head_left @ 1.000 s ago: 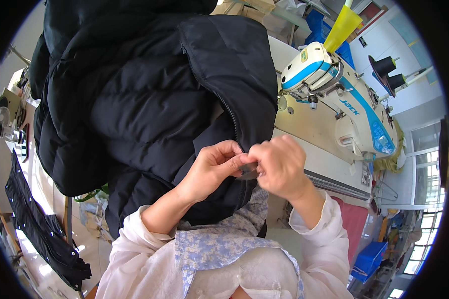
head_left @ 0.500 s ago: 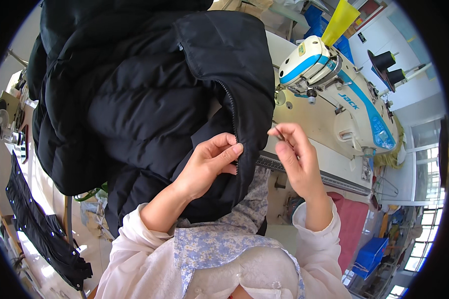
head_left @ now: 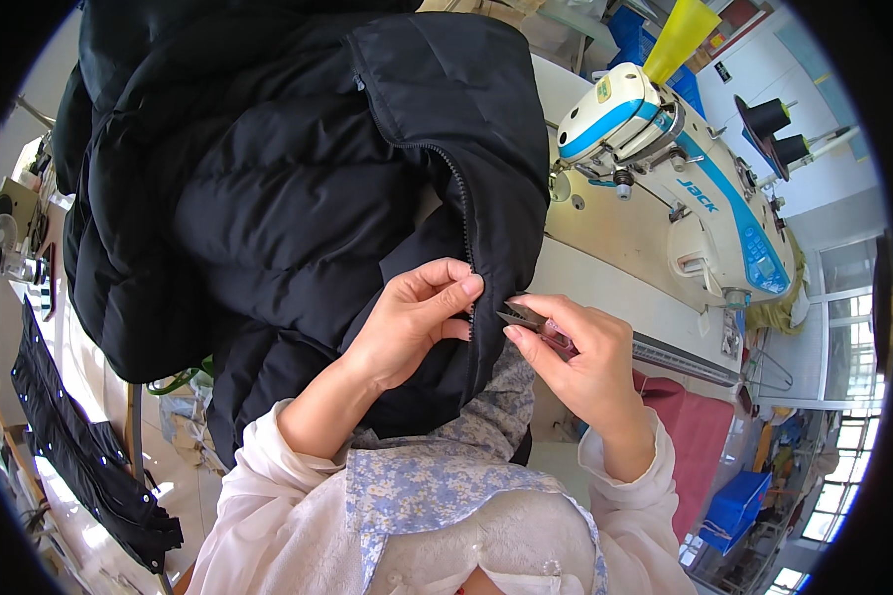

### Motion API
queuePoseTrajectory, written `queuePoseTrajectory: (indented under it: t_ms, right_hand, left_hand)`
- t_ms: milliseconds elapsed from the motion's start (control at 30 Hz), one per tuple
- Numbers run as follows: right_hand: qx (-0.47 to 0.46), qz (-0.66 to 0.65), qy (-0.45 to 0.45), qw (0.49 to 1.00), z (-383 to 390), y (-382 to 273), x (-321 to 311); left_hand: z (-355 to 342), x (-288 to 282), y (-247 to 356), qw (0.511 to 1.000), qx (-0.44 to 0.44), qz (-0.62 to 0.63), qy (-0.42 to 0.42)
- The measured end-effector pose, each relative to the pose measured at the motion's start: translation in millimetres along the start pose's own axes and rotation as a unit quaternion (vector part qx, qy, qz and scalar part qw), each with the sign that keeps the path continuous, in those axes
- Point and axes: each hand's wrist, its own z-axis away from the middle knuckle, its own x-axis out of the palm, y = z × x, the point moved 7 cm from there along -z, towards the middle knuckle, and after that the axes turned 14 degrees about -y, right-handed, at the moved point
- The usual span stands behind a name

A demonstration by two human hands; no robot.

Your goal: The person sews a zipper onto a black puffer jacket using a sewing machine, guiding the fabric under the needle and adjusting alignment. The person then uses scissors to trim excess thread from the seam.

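Note:
A bulky black quilted jacket (head_left: 258,188) lies in front of me with a flap bordered by a dark zipper (head_left: 464,218). My left hand (head_left: 412,332) pinches the zipper edge between thumb and fingers at the lower middle of the view. Just right of it, my right hand (head_left: 585,367) grips small metal thread snips (head_left: 526,317) with pinkish handles, their tips close to the zipper. Blue floral fabric (head_left: 407,486) covers my lap and lower chest.
A white and blue sewing machine (head_left: 665,174) stands on a pale table at right, with a yellow funnel-shaped piece and black thread cones (head_left: 774,139). A blue bin (head_left: 734,506) and pink fabric (head_left: 680,456) are lower right. Another black garment (head_left: 89,456) hangs at left.
My right hand left the zipper, rose to the right, then came back down beside it with snips now visible. My left hand stayed pinching the edge, shifting slightly upward.

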Motion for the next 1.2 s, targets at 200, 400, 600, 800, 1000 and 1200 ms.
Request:
queuePoseTrajectory:
  t_ms: [200, 400, 600, 800, 1000, 1200]
  right_hand:
    - [0.016, 0.018, -0.012, 1.0, -1, -1, 0]
    - [0.029, 0.044, -0.016, 0.998, -1, -4, -1]
    - [0.022, 0.125, 0.006, 0.992, 0, -15, -1]
    - [-0.01, -0.05, 0.017, 0.999, 0, 5, 4]
    - [0.048, -0.08, -0.009, 0.996, 3, 8, 1]
    - [0.043, -0.038, -0.02, 0.998, 3, 3, 1]
  left_hand:
    - [1, 0, 1, 1.0, 0.001, -0.005, 0.003]
    - [3, 1, 5, 0.999, 0.014, -0.023, 0.02]
    - [6, 3, 9, 0.997, 0.033, -0.067, 0.037]
    - [1, 2, -1, 1.0, 0.01, -0.014, 0.023]
    - [1, 2, -2, 0.999, 0.008, -0.004, 0.04]
    - [2, 4, 2, 0.998, 0.021, -0.025, 0.045]
